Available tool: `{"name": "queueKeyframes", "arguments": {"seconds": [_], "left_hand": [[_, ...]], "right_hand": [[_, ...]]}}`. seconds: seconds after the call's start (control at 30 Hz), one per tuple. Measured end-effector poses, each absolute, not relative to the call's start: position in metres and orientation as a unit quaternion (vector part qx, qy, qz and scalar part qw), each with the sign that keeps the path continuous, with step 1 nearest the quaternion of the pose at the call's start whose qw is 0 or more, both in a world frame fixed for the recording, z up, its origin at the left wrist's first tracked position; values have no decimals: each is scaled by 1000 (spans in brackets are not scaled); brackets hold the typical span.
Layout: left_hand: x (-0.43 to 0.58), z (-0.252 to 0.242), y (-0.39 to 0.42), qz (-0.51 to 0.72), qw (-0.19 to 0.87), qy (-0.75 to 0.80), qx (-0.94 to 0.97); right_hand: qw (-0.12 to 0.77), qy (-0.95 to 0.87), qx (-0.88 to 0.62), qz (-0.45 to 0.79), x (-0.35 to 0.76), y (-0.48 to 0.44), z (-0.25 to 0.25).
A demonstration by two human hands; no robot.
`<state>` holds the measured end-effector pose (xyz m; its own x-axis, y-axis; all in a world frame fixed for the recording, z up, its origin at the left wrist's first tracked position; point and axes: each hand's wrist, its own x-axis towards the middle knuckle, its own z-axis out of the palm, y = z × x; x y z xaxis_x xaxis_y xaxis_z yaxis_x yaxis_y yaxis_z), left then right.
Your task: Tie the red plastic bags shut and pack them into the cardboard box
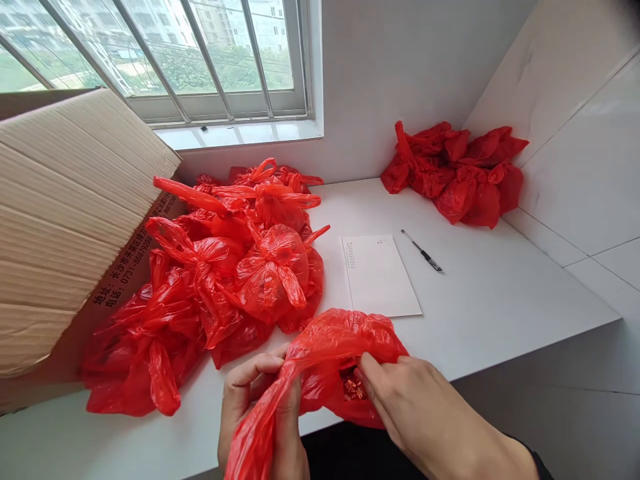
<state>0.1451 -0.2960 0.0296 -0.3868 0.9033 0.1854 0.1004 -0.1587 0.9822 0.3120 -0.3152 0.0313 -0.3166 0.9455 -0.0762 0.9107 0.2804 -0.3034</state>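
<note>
A red plastic bag [350,333] is in front of me at the table's near edge, its mouth open toward me. My left hand [265,407] is closed around a gathered strip of the bag on its left side. At the right of the mouth, my right hand [415,400] has its fingers bent together against the bag's rim. Its fingertips touch or lie close beside a dark red packet with gold characters [353,387] inside. The bag hides the rest of its contents and part of my left fingers.
Several knotted red bags [270,267] crowd the left of the white table [480,300] beside an open cardboard box [75,220]. More red bags [465,177] lie in the back right corner. A notepad [383,280] and a pen [425,253] lie between. A barred window [220,67] is behind.
</note>
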Motion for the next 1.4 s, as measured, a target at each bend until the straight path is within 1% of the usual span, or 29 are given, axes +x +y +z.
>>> {"name": "queueKeyframes", "arguments": {"seconds": [0.07,0.2,0.33,0.5,0.73,0.97,1.07,1.3,1.4], "left_hand": [[145,24,-297,612,338,564,439],[153,25,-300,616,344,569,423],[165,36,-302,610,313,592,423],[157,31,-299,603,299,592,443],[156,36,-296,607,312,606,409],[158,40,-293,618,321,608,383],[156,37,-292,621,321,601,388],[160,39,-297,580,350,604,420],[162,39,-298,572,358,603,426]], "right_hand": [[40,-780,-601,169,315,-313,23],[114,-772,-604,161,318,-304,7],[127,-756,-626,141,317,-292,0],[133,-743,-642,136,317,-283,2],[208,-720,-656,91,320,-285,11],[254,-700,-665,45,324,-289,14],[243,-695,-675,50,325,-292,11],[147,-692,-706,37,328,-301,5],[139,-703,-697,36,328,-301,5]]}}
